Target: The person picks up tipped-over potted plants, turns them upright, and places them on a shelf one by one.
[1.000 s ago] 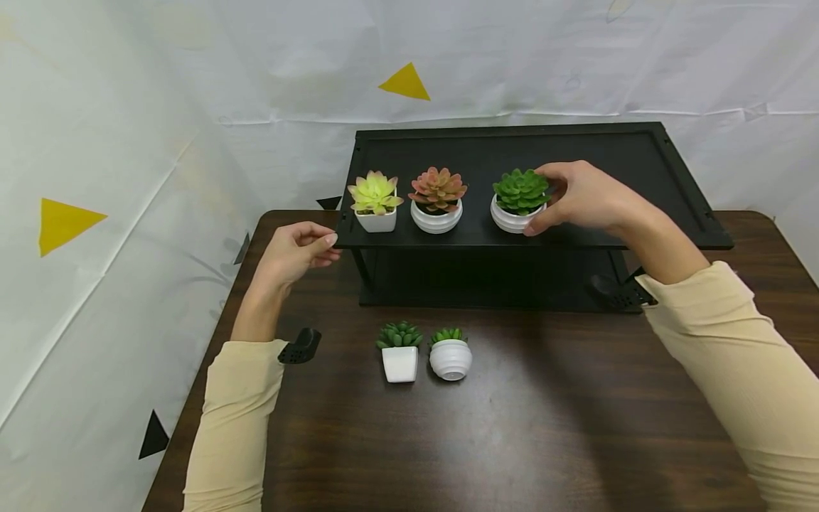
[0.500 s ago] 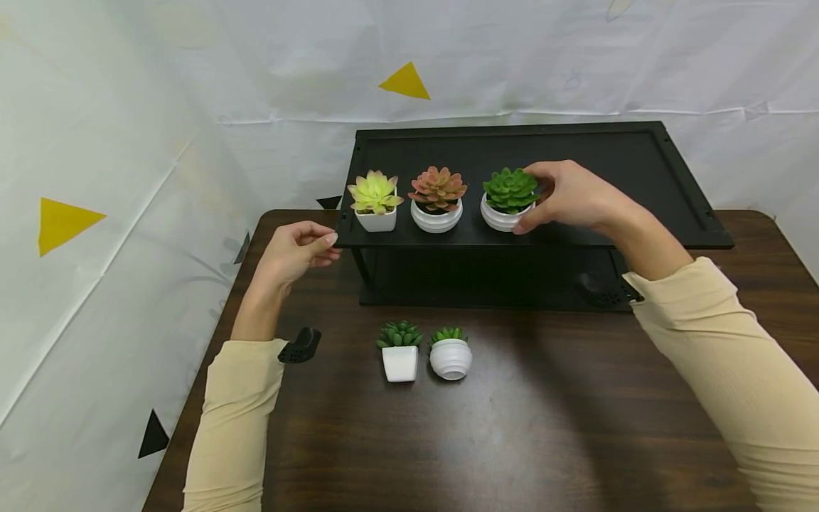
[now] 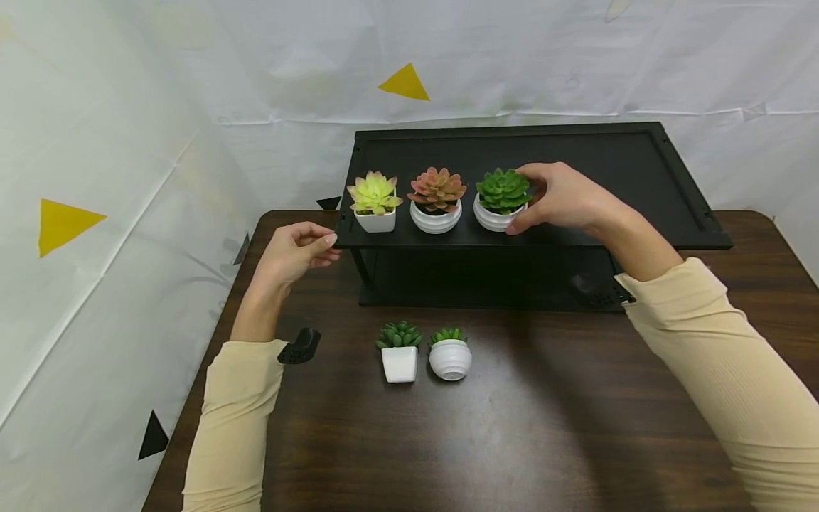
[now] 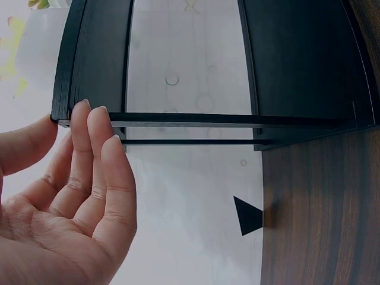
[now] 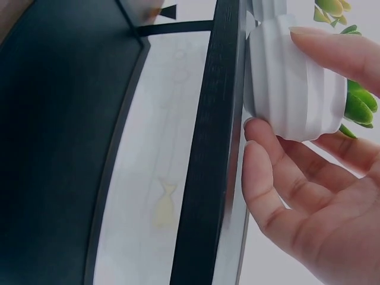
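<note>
A black two-tier shelf (image 3: 672, 213) stands on a dark wooden table (image 3: 512, 427). Along its top front edge sit a yellow-green succulent in a square white pot (image 3: 375, 203), a pink succulent in a round white pot (image 3: 437, 200) and a green succulent in a round ribbed white pot (image 3: 500, 200). My right hand (image 3: 557, 198) grips that green succulent's pot (image 5: 294, 83), thumb and fingers curled round it. My left hand (image 3: 294, 252) touches the shelf's left front corner (image 4: 62, 113) with its fingertips.
Two small green succulents, one in a square white pot (image 3: 399, 352) and one in a round white pot (image 3: 451, 353), stand on the table before the shelf. White sheeting with yellow and black triangles hangs behind and to the left.
My right hand has slid the green succulent leftward along the shelf top, closer to the pink one. My left hand has not moved.
</note>
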A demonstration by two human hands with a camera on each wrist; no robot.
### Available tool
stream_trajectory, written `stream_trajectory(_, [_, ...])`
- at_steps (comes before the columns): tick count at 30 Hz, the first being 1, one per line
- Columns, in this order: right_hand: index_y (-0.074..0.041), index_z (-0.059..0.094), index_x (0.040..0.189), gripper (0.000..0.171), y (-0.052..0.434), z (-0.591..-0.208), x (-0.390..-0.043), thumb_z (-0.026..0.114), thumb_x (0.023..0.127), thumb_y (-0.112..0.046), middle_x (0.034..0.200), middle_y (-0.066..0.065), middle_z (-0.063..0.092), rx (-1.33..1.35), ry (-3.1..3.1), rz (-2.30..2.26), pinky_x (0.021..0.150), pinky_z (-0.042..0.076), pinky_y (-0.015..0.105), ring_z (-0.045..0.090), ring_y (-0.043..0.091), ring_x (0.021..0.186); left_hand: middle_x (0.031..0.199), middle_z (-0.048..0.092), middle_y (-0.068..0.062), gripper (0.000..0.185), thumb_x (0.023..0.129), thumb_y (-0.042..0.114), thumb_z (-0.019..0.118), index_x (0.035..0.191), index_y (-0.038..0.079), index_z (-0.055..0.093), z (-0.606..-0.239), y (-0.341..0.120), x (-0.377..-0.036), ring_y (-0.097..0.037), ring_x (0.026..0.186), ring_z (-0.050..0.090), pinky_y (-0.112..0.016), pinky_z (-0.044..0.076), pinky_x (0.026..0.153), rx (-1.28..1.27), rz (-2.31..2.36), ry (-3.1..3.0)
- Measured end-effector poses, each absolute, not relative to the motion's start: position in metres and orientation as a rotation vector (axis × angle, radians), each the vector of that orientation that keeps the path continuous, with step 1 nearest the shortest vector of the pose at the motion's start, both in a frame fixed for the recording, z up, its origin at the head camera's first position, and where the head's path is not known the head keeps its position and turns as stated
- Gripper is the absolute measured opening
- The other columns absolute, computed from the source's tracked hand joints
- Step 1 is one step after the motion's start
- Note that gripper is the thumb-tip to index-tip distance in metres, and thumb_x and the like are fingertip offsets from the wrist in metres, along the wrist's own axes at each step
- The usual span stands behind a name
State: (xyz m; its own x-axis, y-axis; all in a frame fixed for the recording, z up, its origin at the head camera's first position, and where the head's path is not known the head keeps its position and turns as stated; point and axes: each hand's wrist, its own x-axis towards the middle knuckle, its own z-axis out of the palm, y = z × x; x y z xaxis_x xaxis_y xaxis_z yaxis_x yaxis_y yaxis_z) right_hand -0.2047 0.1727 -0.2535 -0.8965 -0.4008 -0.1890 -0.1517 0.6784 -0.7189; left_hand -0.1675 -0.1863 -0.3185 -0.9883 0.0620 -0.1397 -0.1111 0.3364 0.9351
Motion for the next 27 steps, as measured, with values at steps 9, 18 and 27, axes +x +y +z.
stream_trajectory(9, [0.0, 0.042, 0.131, 0.068, 0.1741, -0.2543, -0.2033, 0.076, 0.073, -0.011, 0.111, 0.017, 0.052, -0.451, 2.538, -1.067, 0.077, 0.043, 0.036, 0.052, 0.025, 0.089, 0.078, 0.063, -0.003, 0.027, 0.091, 0.011, 0.057, 0.108, -0.01, 0.055, -0.3178, -0.1862, -0.1673, -0.008, 0.069, 0.063, -0.024, 0.053, 0.069, -0.057, 1.717, 2.442])
stream_trajectory(18, [0.001, 0.038, 0.135, 0.069, 0.1792, -0.2565, -0.2045, 0.074, 0.075, -0.007, 0.114, 0.018, 0.051, -0.46, 2.526, -1.082, 0.073, 0.045, 0.027, 0.055, 0.022, 0.088, 0.077, 0.062, -0.002, 0.027, 0.091, 0.01, 0.057, 0.108, -0.01, 0.055, -0.3191, -0.1864, -0.1675, -0.009, 0.068, 0.063, -0.025, 0.053, 0.068, -0.054, 1.717, 2.447])
stream_trajectory(27, [0.002, 0.038, 0.134, 0.066, 0.1823, -0.2565, -0.2024, 0.071, 0.078, -0.006, 0.118, 0.021, 0.049, -0.437, 2.506, -1.109, 0.072, 0.048, 0.026, 0.059, 0.02, 0.09, 0.078, 0.063, -0.003, 0.027, 0.091, 0.011, 0.057, 0.108, -0.01, 0.055, -0.3181, -0.1864, -0.167, -0.009, 0.069, 0.063, -0.025, 0.053, 0.069, -0.043, 1.719, 2.439])
